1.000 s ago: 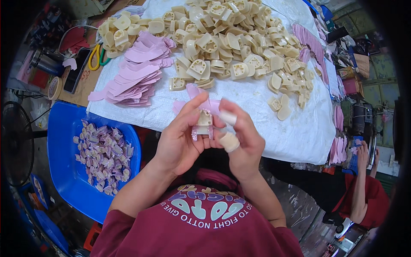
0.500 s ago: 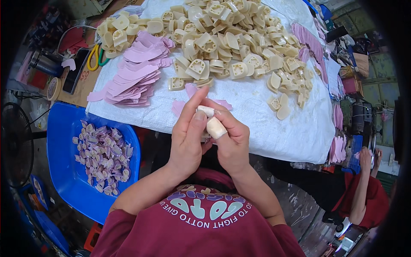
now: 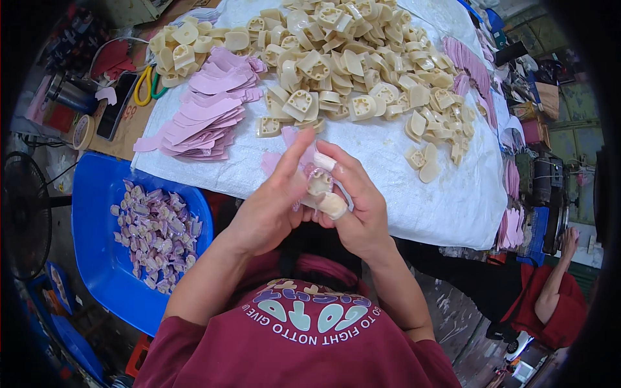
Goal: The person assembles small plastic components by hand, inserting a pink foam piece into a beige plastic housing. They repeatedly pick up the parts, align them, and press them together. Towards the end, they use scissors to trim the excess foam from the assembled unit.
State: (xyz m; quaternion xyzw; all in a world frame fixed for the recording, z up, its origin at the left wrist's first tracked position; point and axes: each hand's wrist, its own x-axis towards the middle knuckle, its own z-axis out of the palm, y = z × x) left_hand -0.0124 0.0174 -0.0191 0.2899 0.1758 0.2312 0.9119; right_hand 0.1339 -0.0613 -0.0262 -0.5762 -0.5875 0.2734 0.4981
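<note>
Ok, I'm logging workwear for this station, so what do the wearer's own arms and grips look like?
Short maroon sleeves leave both forearms bare. The right grip has a cream thumb cover and a white finger cover, both short and tube-like. No covering shows on the left grip.

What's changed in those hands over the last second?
The right hand has moved in; its thumb, away from the cream piece a second ago, is now against it. Half a second ago the hands nearly hid the piece; since then the left hand has drawn slightly left, revealing it. Unchanged: the cream pile, pink stack and blue basin.
</note>
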